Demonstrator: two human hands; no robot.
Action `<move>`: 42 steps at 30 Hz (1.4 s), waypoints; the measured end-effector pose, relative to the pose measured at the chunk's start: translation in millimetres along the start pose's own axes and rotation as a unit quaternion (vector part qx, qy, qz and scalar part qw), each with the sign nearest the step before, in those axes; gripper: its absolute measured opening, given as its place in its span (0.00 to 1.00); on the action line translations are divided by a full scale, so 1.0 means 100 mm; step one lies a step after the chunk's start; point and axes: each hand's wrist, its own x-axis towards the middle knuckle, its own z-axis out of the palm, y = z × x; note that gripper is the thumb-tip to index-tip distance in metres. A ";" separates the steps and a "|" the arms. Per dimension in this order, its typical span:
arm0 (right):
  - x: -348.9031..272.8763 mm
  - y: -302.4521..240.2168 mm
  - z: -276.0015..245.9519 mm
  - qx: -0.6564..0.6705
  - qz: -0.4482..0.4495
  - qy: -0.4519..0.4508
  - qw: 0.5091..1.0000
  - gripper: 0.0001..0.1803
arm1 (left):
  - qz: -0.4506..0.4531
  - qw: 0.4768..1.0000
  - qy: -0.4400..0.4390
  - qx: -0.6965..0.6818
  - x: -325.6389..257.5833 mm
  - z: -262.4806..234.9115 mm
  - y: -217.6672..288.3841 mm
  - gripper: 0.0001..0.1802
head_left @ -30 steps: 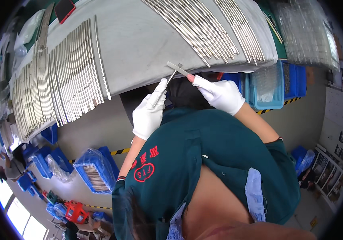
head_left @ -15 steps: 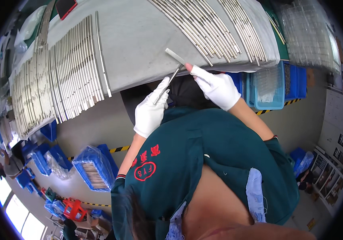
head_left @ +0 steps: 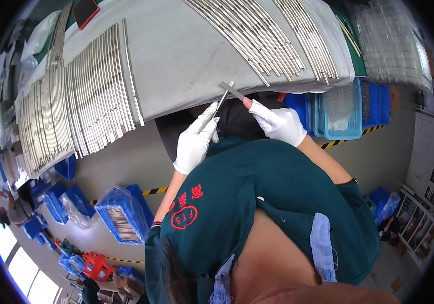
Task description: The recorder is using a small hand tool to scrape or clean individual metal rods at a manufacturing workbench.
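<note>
My left hand (head_left: 195, 142), in a white glove, is closed around a thin metal rod (head_left: 222, 100) that slants up and away past the table's near edge. In my right hand (head_left: 282, 125), also gloved but with a bare fingertip showing, is a flat grey metal strip that looks like a file (head_left: 234, 91). This strip crosses the rod near its far end and appears to touch it. Rows of similar metal rods (head_left: 98, 86) lie side by side on the cloth at the left. Another group of rods (head_left: 250, 38) lies at the far right.
A grey cloth covers the table (head_left: 171, 66). A red-edged phone (head_left: 85, 11) lies at the far left. Blue bins (head_left: 376, 104) and a light-blue basket (head_left: 342, 133) stand right of the table. A plastic-lined blue crate (head_left: 120, 215) holding rods sits lower left. Clear plastic trays (head_left: 391, 45) are stacked far right.
The flat strip has drawn back toward me along the rod, and my right hand has moved slightly nearer and to the right. My left hand still holds the rod, shifted slightly right.
</note>
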 end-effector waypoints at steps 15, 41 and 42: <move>0.22 -0.17 -0.09 0.260 0.224 -0.087 0.935 0.21 | 0.109 0.993 0.013 0.048 0.09 -0.04 -0.15 0.19; -0.19 1.14 -0.85 0.250 0.424 0.247 0.835 0.21 | 0.514 0.620 0.140 0.575 0.80 0.22 0.78 0.22; -0.18 1.15 -0.85 0.242 0.416 0.240 0.843 0.21 | 0.505 0.661 0.129 0.540 0.80 0.25 0.74 0.23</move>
